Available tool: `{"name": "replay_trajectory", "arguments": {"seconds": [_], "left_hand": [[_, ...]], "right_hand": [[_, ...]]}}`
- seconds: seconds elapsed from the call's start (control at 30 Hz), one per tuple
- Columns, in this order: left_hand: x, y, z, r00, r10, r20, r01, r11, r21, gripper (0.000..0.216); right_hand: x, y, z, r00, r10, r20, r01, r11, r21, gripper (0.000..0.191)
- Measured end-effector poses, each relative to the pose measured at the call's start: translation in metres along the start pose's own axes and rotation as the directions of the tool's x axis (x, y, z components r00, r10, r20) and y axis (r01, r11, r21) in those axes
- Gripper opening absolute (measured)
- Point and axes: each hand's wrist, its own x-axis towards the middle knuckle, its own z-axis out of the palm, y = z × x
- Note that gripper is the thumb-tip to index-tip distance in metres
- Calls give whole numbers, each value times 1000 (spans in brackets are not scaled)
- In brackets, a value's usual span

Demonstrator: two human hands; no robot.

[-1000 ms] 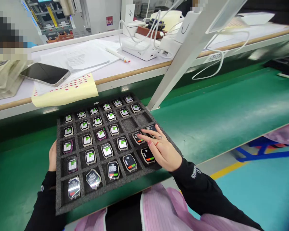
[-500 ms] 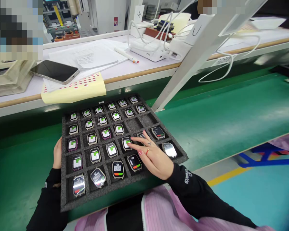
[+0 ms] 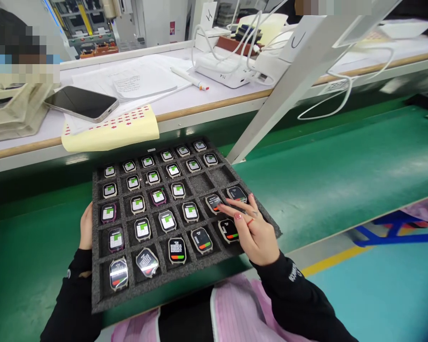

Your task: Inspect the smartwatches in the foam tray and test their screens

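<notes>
A dark grey foam tray [image 3: 128,298] holds several smartwatches in square compartments, most with lit screens. My left hand [image 3: 87,227] grips the tray's left side, its fingertips hidden beneath or behind it. My right hand [image 3: 260,233] is over the tray's right part, fingers stretched out and holding nothing. A fingertip is at the screen of one smartwatch [image 3: 214,203], touching or just above it. Beside that hand lie a smartwatch with a red and green bar [image 3: 228,231] and another dark-screened smartwatch [image 3: 237,194]. Green-and-white screens show on the watches farther back, such as this smartwatch [image 3: 190,212].
Behind the tray runs a white shelf [image 3: 235,100] with a phone [image 3: 82,103], papers [image 3: 142,80], a pen [image 3: 187,77] and a white cabled box [image 3: 224,71]. A slanted metal post [image 3: 271,99] rises right of the tray. Another person's head [image 3: 14,42] is at upper left.
My right hand has moved right, from a green-and-white-screened smartwatch to the dark-screened one beside it. The smartwatch in the near right corner changes in view as the hand shifts. My left hand stays put.
</notes>
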Motion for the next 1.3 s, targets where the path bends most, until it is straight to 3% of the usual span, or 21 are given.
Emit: {"name": "replay_trajectory", "arguments": {"seconds": [0.13, 0.37, 0.67, 0.87, 1.13, 1.3], "left_hand": [[3, -2, 0, 1000, -9, -12, 9, 1000, 9, 30], [4, -2, -1, 1000, -15, -17, 15, 1000, 6, 24], [3, 1, -1, 1000, 3, -15, -3, 1000, 21, 21], [-1, 4, 0, 1000, -9, -9, 9, 1000, -3, 22], [-3, 8, 2, 1000, 10, -11, -10, 1000, 6, 26], [-5, 9, 3, 1000, 14, -14, -14, 1000, 11, 27]], "right_hand": [[-1, 2, 4, 998, -27, 56, 28, 999, -22, 35], [1, 1, 4, 999, -25, 37, 26, 999, -23, 41], [2, 2, 4, 988, -40, 149, 46, 998, -36, 42], [4, -4, 1, 999, -23, 44, 24, 1000, -11, 42], [16, -22, 11, 968, -104, 227, 91, 994, 66, 42], [22, -35, 23, 947, -167, 273, 136, 982, 127, 39]]}}
